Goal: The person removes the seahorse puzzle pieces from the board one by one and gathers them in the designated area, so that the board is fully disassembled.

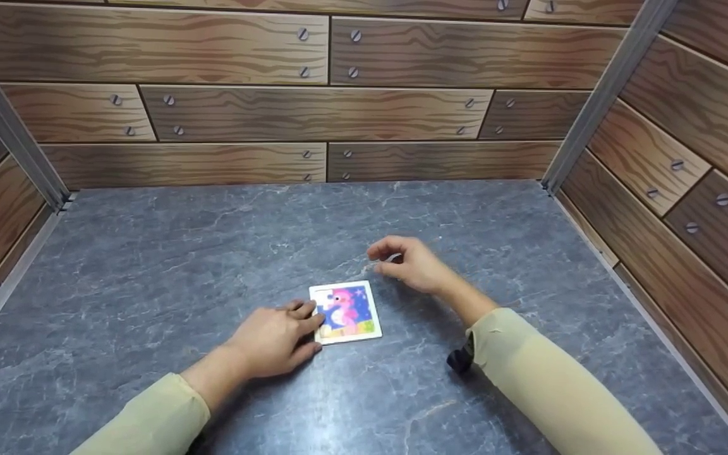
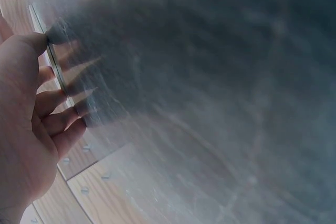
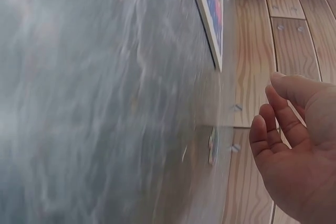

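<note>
A small square jigsaw puzzle lies flat on the grey marbled table. Its white frame surrounds a pink seahorse-like figure on blue, with a pale patch at the upper left. My left hand rests at its left side, fingertips touching the frame and the thumb by the lower left corner. To the upper right of the puzzle, my right hand hovers with loosely bent fingers, a gap between thumb and forefinger, and nothing visible held. Beneath it in the right wrist view lies a small flat piece; its kind is unclear.
The marbled tabletop is bounded by wood-patterned panels at the back and both sides. Metal posts stand at the back corners. A black strap part sits by the right sleeve.
</note>
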Action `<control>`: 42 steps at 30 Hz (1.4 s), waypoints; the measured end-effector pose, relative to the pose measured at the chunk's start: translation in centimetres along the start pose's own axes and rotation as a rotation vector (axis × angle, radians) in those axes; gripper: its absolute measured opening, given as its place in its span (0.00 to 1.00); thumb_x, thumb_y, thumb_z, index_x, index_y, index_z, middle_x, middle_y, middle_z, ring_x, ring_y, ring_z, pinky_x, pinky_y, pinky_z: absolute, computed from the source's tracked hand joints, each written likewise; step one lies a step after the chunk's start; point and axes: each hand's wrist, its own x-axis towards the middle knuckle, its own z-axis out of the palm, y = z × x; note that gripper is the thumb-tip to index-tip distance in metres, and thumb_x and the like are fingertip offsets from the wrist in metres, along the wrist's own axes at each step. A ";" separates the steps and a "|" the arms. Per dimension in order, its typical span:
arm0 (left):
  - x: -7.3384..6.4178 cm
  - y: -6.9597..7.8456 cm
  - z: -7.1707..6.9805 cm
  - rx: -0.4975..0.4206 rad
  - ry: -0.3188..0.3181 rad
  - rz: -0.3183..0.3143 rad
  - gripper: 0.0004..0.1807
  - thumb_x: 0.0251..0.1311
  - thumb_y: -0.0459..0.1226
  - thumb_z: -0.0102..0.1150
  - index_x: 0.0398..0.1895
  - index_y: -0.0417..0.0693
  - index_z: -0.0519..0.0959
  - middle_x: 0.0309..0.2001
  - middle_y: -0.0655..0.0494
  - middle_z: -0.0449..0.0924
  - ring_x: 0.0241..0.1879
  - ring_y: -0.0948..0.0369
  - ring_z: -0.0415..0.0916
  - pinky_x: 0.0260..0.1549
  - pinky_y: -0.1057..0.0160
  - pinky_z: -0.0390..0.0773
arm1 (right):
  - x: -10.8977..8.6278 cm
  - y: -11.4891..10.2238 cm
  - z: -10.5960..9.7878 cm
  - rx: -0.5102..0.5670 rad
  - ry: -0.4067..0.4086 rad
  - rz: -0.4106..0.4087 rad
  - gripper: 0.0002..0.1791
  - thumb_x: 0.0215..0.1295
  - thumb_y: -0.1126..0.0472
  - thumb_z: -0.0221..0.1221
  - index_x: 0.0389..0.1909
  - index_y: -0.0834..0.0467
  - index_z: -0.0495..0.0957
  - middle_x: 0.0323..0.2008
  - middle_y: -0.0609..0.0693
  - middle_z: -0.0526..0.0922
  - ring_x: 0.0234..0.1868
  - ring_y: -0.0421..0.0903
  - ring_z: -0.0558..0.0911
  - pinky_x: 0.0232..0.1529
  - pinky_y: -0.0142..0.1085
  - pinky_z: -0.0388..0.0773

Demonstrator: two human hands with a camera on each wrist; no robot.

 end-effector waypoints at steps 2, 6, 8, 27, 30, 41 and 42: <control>0.0 0.0 0.0 -0.005 -0.007 -0.003 0.30 0.76 0.53 0.57 0.71 0.46 0.79 0.69 0.39 0.78 0.66 0.43 0.78 0.54 0.41 0.83 | 0.2 -0.4 0.4 -0.005 -0.015 -0.004 0.15 0.67 0.70 0.67 0.54 0.69 0.84 0.50 0.60 0.87 0.53 0.58 0.83 0.57 0.51 0.80; 0.0 0.0 -0.1 -0.016 -0.025 -0.013 0.30 0.76 0.53 0.56 0.72 0.47 0.78 0.70 0.39 0.77 0.67 0.43 0.77 0.55 0.41 0.83 | 0.6 -0.9 1.2 -0.014 -0.042 -0.007 0.16 0.67 0.70 0.67 0.54 0.68 0.84 0.49 0.62 0.87 0.51 0.53 0.83 0.57 0.53 0.80; 0.0 0.0 -0.1 -0.018 -0.029 -0.016 0.30 0.77 0.53 0.56 0.72 0.46 0.78 0.70 0.39 0.76 0.67 0.43 0.77 0.56 0.41 0.83 | 0.8 -1.1 1.6 -0.017 -0.055 -0.012 0.16 0.67 0.70 0.67 0.54 0.68 0.84 0.48 0.63 0.87 0.50 0.51 0.83 0.57 0.53 0.80; 0.0 0.0 -0.2 0.001 -0.014 0.001 0.30 0.76 0.54 0.56 0.72 0.46 0.79 0.69 0.39 0.77 0.66 0.43 0.78 0.55 0.41 0.83 | 2.0 -1.0 4.2 -0.029 -0.188 -0.012 0.17 0.65 0.72 0.67 0.54 0.68 0.84 0.47 0.60 0.88 0.51 0.51 0.85 0.57 0.43 0.81; 0.0 0.0 -0.3 -0.007 -0.022 -0.003 0.30 0.76 0.54 0.56 0.73 0.47 0.78 0.70 0.39 0.77 0.67 0.42 0.77 0.56 0.41 0.83 | 2.0 -0.8 4.4 -0.006 -0.210 0.001 0.17 0.66 0.72 0.67 0.55 0.69 0.84 0.48 0.61 0.88 0.49 0.49 0.85 0.56 0.40 0.82; 0.1 0.1 -0.4 -0.020 -0.050 -0.015 0.31 0.77 0.54 0.56 0.73 0.46 0.78 0.71 0.39 0.75 0.68 0.42 0.76 0.59 0.42 0.81 | 2.2 -0.4 4.6 -0.025 -0.261 0.028 0.17 0.68 0.72 0.66 0.57 0.68 0.84 0.49 0.59 0.88 0.46 0.42 0.81 0.52 0.35 0.79; 0.1 0.1 -0.4 -0.018 -0.050 -0.014 0.31 0.77 0.54 0.56 0.72 0.45 0.78 0.71 0.39 0.76 0.68 0.42 0.76 0.59 0.42 0.81 | 2.2 -0.3 4.6 -0.030 -0.268 0.030 0.17 0.68 0.72 0.66 0.57 0.67 0.84 0.49 0.59 0.88 0.46 0.43 0.81 0.52 0.36 0.79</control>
